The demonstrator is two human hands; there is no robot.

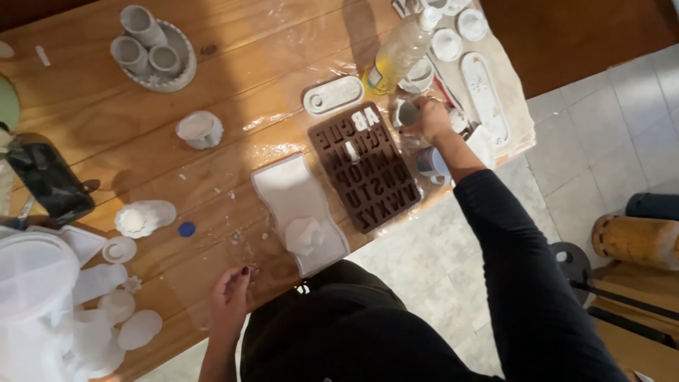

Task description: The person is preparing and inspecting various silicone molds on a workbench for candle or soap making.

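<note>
Far left: large translucent tub [32, 290] at the table [92, 106] corner, with pale round casts [139, 329] just beside it and a dark pouch [48, 180] above. Farther back, grey tray [185, 67] holding three small cylinders [141, 25]. Below that, small white crumpled cup [200, 129], then a ribbed white mould [143, 218] with a blue cap [186, 228] just beside it. Near the table's front edge, left hand [230, 296]: loosely curled, fingertips resting on the wood, grasping nothing, well apart from everything the other hand works on. Right of it, long white wavy tray [290, 187] with a white lump [304, 235] at its near end. Next, brown letter mould [368, 166] lying flat on clear plastic sheet, a few top letters filled white; small white oval mould [333, 95] just behind it. Above, yellow squeeze bottle [399, 53], tilted. Just right of the letter mould's far corner, right hand [429, 119]: stretched out in a dark sleeve, closed around a small cup [404, 113] held at the mould's edge. Beneath that wrist, another small cup [429, 164] near the table edge. Farther right, long white oval mould [484, 95] and round white moulds [447, 44] on a cloth, then tiled floor.
</note>
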